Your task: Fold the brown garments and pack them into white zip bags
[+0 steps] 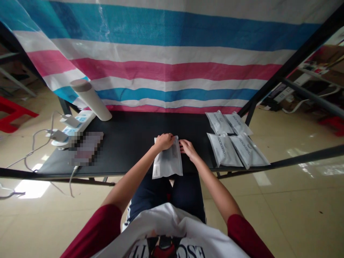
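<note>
Steadying the white pouch (pixel 168 165) gently seemed wisest, as it lay at the near middle of the surface (pixel 129 143), left hand (pixel 164 141) over its far end, right hand (pixel 189 148) by its right edge, neither's grip clear.

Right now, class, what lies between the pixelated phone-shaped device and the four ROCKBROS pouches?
In the head view, another white pouch on the black tabletop, with the left hand on it and the right hand at its right edge.
</note>
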The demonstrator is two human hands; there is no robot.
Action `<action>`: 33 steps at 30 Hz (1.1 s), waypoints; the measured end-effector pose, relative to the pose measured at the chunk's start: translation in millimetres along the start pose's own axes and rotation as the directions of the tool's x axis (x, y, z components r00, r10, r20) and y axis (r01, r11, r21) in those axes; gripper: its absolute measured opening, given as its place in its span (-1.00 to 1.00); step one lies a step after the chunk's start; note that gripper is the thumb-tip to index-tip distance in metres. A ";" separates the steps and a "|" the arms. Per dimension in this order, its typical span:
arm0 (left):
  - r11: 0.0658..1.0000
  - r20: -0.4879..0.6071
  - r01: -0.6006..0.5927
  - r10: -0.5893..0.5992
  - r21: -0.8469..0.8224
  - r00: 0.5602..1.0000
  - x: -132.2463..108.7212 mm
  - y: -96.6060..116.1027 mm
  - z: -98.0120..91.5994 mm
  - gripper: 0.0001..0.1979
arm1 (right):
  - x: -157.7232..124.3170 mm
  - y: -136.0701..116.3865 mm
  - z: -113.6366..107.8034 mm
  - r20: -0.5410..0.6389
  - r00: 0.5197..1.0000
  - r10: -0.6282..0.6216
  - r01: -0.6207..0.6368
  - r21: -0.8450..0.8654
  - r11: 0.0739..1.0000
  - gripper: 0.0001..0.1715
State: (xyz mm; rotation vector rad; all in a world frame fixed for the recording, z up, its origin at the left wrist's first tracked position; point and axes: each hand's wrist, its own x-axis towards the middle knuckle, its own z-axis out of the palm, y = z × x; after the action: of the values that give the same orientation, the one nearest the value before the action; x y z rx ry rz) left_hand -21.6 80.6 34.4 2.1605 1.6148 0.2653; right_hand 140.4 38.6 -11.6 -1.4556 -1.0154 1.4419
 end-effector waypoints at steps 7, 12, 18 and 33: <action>0.998 -0.029 0.045 -0.044 0.033 0.999 -9.0 4.1 -4.1 -0.67 | 22.2 2.8 15.3 -0.017 0.974 -0.224 0.217 -0.184 0.959 -0.60; 0.997 -0.059 0.076 -0.075 0.025 0.995 -8.1 4.0 -3.6 -0.70 | -0.7 17.4 18.8 -0.018 0.986 -0.164 0.158 -0.183 0.970 -0.64; 0.995 -0.087 0.101 -0.100 0.002 0.991 -2.0 2.8 -2.7 -0.70 | -36.4 16.7 11.5 -0.008 0.995 -0.097 0.094 -0.156 0.983 -0.72; 0.997 -0.245 -0.013 0.030 0.070 0.969 3.8 -4.4 -10.2 -0.70 | -132.4 41.8 19.7 0.037 0.999 -0.013 0.013 -0.015 1.000 -0.66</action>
State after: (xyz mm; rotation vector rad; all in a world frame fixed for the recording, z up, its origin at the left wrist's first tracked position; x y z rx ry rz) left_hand -28.3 87.5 41.2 2.2707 1.7564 0.5098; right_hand 118.4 -99.8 -7.4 -1.4356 -1.0582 1.4594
